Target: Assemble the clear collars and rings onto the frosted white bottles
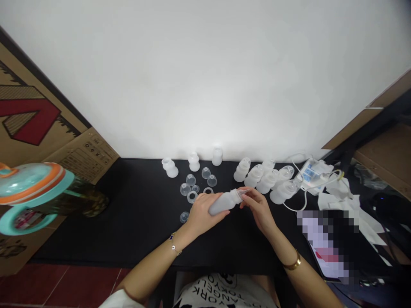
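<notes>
My left hand (204, 214) is wrapped round the body of a frosted white baby bottle (224, 203), which lies tilted with its neck toward the right. At that neck, the fingers of my right hand (257, 206) are closed on a small clear piece, partly hidden, that looks like a cap or nipple. Left of the bottle lie several clear dome caps (190, 179), a white collar ring (192, 196) and a clear nipple (184, 217). Another ring (208, 191) shows just behind my left hand.
Three uncapped bottles (194, 162) stand along the wall. Several capped bottles (267, 181) are grouped at the right. Beyond them are a power strip (310, 175) with white cables, papers and a blurred-out tablet (327, 248). A large turquoise-handled jug (51, 196) stands at the left by cardboard boxes (93, 149).
</notes>
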`<state>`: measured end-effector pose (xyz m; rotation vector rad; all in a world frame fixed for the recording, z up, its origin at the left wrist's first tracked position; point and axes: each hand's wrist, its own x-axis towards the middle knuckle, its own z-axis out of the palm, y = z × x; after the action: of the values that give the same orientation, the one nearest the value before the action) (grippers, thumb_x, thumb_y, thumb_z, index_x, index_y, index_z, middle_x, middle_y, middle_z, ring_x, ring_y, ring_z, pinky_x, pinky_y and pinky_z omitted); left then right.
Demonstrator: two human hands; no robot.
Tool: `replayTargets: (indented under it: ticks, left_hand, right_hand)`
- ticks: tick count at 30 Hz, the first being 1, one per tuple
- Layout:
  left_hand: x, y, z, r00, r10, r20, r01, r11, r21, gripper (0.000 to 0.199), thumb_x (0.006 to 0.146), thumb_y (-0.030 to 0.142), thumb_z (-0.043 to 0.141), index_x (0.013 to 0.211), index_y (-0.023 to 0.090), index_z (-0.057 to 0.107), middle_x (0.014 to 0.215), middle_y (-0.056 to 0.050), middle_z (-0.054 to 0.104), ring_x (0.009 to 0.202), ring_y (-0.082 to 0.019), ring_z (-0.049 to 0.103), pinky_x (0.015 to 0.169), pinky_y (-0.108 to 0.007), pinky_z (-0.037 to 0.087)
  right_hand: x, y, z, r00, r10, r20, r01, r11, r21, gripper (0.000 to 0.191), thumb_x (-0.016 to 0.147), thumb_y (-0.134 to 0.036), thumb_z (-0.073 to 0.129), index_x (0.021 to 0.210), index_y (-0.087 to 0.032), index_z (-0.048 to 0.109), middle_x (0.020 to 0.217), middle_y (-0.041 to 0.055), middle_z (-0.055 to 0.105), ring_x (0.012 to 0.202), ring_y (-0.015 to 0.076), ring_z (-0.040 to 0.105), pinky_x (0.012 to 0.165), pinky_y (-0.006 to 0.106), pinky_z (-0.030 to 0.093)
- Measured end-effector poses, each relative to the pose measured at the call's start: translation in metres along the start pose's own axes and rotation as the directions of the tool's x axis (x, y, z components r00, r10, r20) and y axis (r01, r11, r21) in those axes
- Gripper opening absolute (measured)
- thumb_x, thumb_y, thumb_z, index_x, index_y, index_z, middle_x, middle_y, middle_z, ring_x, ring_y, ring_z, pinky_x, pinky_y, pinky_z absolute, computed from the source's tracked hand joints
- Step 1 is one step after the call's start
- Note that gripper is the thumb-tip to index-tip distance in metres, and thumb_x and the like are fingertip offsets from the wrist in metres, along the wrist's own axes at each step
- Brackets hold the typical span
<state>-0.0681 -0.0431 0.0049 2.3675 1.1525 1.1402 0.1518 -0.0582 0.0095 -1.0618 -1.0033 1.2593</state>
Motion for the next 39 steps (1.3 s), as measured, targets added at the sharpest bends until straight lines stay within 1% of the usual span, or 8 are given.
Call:
replayTargets:
  ticks: [8,14,17,22,29,34,39]
  left_hand:
    - [-0.0015,-0.0017,0.0017,1.000,0.010,-0.004,-0.010,1.000,-0.001,0.047,0.080,0.041,0.080,0.121,0.022,0.065,0.108,-0.007,0.077,0.091,-0.027,0.073,0.083,-0.044,0.056]
    - [-0.0002,-0.0006,0.0008,0.999,0.016,-0.030,-0.017,1.000,-0.009,0.046,0.080,0.040,0.080,0.120,0.022,0.066,0.108,-0.007,0.078,0.091,-0.027,0.073,0.083,-0.044,0.057]
    - [0.0003,-0.0004,0.0004,1.000,0.015,-0.024,-0.016,1.000,-0.009,0.046,0.079,0.040,0.081,0.119,0.022,0.067,0.107,-0.007,0.078,0.090,-0.027,0.074,0.082,-0.045,0.057]
    - [0.0001,-0.0003,0.0006,1.000,0.009,-0.016,-0.009,1.000,-0.007,0.046,0.079,0.039,0.081,0.120,0.022,0.066,0.107,-0.007,0.078,0.090,-0.027,0.073,0.082,-0.044,0.057]
    - [-0.0010,-0.0010,0.0010,1.000,0.009,0.006,-0.009,1.000,-0.007,0.046,0.081,0.041,0.079,0.122,0.023,0.066,0.109,-0.007,0.077,0.092,-0.027,0.073,0.085,-0.044,0.056]
    - [-0.0019,-0.0016,0.0016,1.000,0.008,0.019,-0.008,1.000,0.006,0.046,0.082,0.043,0.077,0.122,0.023,0.066,0.109,-0.007,0.077,0.093,-0.027,0.073,0.086,-0.045,0.056]
    - [-0.0025,-0.0013,0.0026,1.000,0.011,0.011,-0.011,1.000,0.013,0.046,0.082,0.043,0.077,0.122,0.023,0.066,0.108,-0.007,0.077,0.092,-0.027,0.073,0.086,-0.046,0.056]
  right_hand:
    - [0.0003,-0.0010,0.0025,1.000,0.002,-0.027,-0.002,1.000,-0.005,0.027,0.077,-0.044,0.083,0.092,-0.023,0.076,0.097,0.0052,0.070,0.068,0.0149,0.058,0.058,0.029,0.050]
    - [-0.0014,-0.0024,0.0008,1.000,-0.009,0.016,0.009,1.000,-0.019,0.024,0.083,-0.040,0.078,0.102,-0.025,0.078,0.100,0.0047,0.071,0.067,0.0149,0.058,0.063,0.031,0.050]
    - [-0.0017,-0.0020,0.0001,1.000,-0.017,0.024,0.018,1.000,-0.026,0.024,0.083,-0.039,0.077,0.103,-0.025,0.078,0.103,0.0055,0.071,0.067,0.0154,0.058,0.063,0.032,0.050]
    - [-0.0011,0.0001,-0.0004,0.999,-0.030,0.015,0.031,0.999,-0.024,0.022,0.083,-0.039,0.079,0.100,-0.026,0.078,0.106,0.0055,0.072,0.069,0.0154,0.059,0.063,0.031,0.050]
    - [-0.0001,0.0002,0.0016,1.000,-0.023,-0.021,0.022,1.000,-0.019,0.025,0.079,-0.042,0.082,0.093,-0.023,0.076,0.104,0.0066,0.071,0.070,0.0163,0.059,0.060,0.030,0.050]
    - [0.0001,-0.0021,0.0040,0.999,-0.001,-0.037,0.000,1.000,-0.028,0.026,0.077,-0.044,0.083,0.090,-0.022,0.076,0.102,0.0068,0.070,0.071,0.0170,0.058,0.059,0.030,0.051]
    - [0.0010,-0.0001,0.0029,0.999,0.020,-0.044,-0.022,0.999,-0.031,0.028,0.077,-0.046,0.084,0.090,-0.022,0.076,0.101,0.0067,0.070,0.074,0.0177,0.059,0.058,0.029,0.051]
